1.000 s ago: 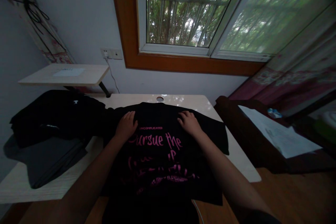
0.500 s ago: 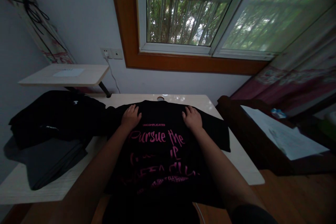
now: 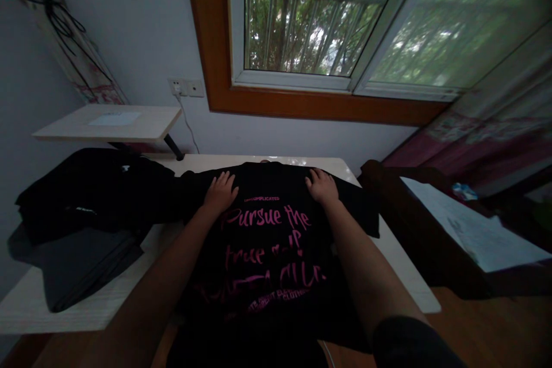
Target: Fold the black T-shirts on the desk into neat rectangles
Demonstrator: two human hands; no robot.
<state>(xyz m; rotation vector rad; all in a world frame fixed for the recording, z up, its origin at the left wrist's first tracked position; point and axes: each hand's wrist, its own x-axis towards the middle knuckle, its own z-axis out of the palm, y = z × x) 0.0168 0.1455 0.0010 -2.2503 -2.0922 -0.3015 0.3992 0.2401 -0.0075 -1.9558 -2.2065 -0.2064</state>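
A black T-shirt [image 3: 273,181] with pink lettering lies spread, back print up, its collar towards the wall and its hem towards my body. Near its left shoulder, my left hand [image 3: 221,191] rests palm down on the cloth, fingers apart. On the opposite shoulder lies my right hand [image 3: 322,186], also palm down, its fingers on the fabric and slightly bent. The right sleeve [image 3: 360,210] stretches out across the table. Folds between my forearms hide part of the lower print.
Dark clothes [image 3: 92,184] are piled on the left of the pale table [image 3: 409,276], with a grey garment [image 3: 86,264] beneath. Behind them is a raised shelf [image 3: 150,121] holding a paper. At right, a dark brown piece of furniture [image 3: 379,184] bears a large sheet [image 3: 470,230].
The T-shirt has shifted slightly away from me, with its collar now nearly covering the round hole in the table. Its lower print is smoother and more readable. Both hands stay on the shoulders.
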